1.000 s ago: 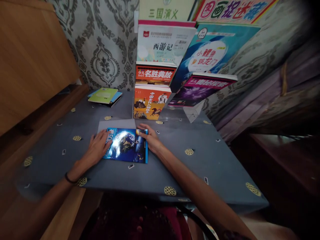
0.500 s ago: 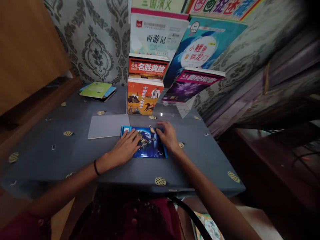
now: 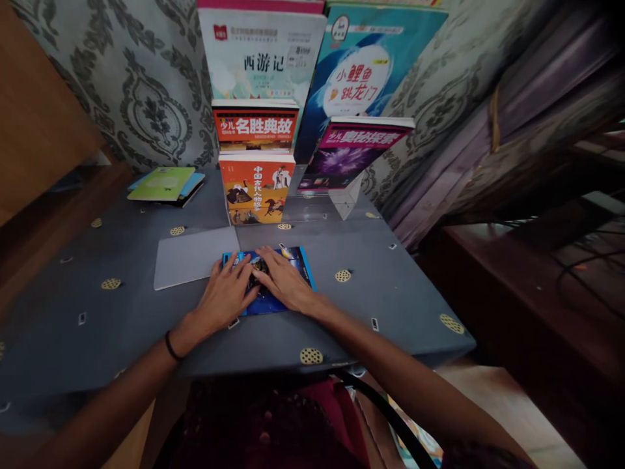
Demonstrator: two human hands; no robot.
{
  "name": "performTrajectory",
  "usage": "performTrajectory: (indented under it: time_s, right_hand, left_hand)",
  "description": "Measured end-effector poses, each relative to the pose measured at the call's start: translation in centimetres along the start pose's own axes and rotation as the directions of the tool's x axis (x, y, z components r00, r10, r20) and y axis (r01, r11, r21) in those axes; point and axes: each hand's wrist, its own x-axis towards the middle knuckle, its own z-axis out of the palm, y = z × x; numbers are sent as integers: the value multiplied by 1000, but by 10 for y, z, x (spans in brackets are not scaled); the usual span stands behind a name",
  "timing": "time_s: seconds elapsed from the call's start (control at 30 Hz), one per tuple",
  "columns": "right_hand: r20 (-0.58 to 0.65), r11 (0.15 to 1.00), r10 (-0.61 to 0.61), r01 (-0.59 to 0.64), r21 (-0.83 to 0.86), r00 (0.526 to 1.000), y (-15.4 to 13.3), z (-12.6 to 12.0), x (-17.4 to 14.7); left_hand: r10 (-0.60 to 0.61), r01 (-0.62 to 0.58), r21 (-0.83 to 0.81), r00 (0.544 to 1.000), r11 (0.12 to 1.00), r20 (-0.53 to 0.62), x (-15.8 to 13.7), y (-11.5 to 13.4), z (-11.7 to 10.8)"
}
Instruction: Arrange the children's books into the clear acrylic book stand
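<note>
A blue book (image 3: 266, 303) with a picture of the Earth on its cover lies flat on the table, largely covered by my hands. My left hand (image 3: 225, 291) rests on its left part, fingers stretched out. My right hand (image 3: 283, 279) lies flat across the middle of the cover, its fingers spread and close to those of my left hand. Partly beside the book's left edge is a thin pale grey notebook or board (image 3: 188, 256).
The cloth-covered table (image 3: 351, 332) has a pineapple pattern. At its back stands a clear rack (image 3: 346, 198) holding several books, among them an orange one (image 3: 256, 189) and a purple one (image 3: 351, 156). A small stack of booklets (image 3: 163, 184) lies at the back left.
My right hand has moved left from the book's right edge onto the middle of its cover. My left hand stays on the left part. The camera view has shifted somewhat.
</note>
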Motion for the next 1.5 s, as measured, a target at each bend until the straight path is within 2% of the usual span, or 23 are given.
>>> performTrajectory:
  time_s: [0.2,0.37,0.5,0.63,0.83,0.97,1.07,1.2,1.33,1.4,1.5]
  right_hand:
    - [8,982,22,-20,-190,1000,11,-13,-13]
    - [-17,959,55,-57,-277,998,12,-13,-17]
    - [-6,950,43,-42,-310,999,12,-12,-15]
    - [3,943,52,-48,-330,999,11,-12,-14]
    - [-158,922,148,-194,-335,976,23,-19,-34]
    - [-191,914,156,-215,-343,969,28,-26,-50]
    - [-143,905,118,-165,-391,983,18,-23,-46]
    - [80,898,44,-4,-440,996,-16,-1,-20]
    - [299,865,-94,227,-448,950,-51,26,-1]
    - [351,841,-169,321,-435,921,-60,34,-4]
    - [393,820,-237,400,-409,888,-64,35,-19]
  left_hand:
    - [-51,52,31,999,998,-9,-1,-3,-4]
    - [-132,130,-53,991,990,-27,-7,-25,-7]
    - [-119,111,-154,992,982,-46,-12,-42,-3]
    - [-115,103,-172,992,980,-58,-15,-48,3]
    - [-115,104,-179,992,978,-50,-18,-46,5]
    - [-134,121,-223,990,967,-45,-17,-48,6]
    - [-170,151,-304,985,940,-36,-14,-52,4]
    - [-238,228,-464,971,856,37,-8,-59,-5]
    - [-247,259,-540,964,801,96,-6,-62,-14]
    - [-250,263,-544,963,797,99,-6,-61,-16]
    - [-258,282,-532,958,798,121,-6,-60,-15]
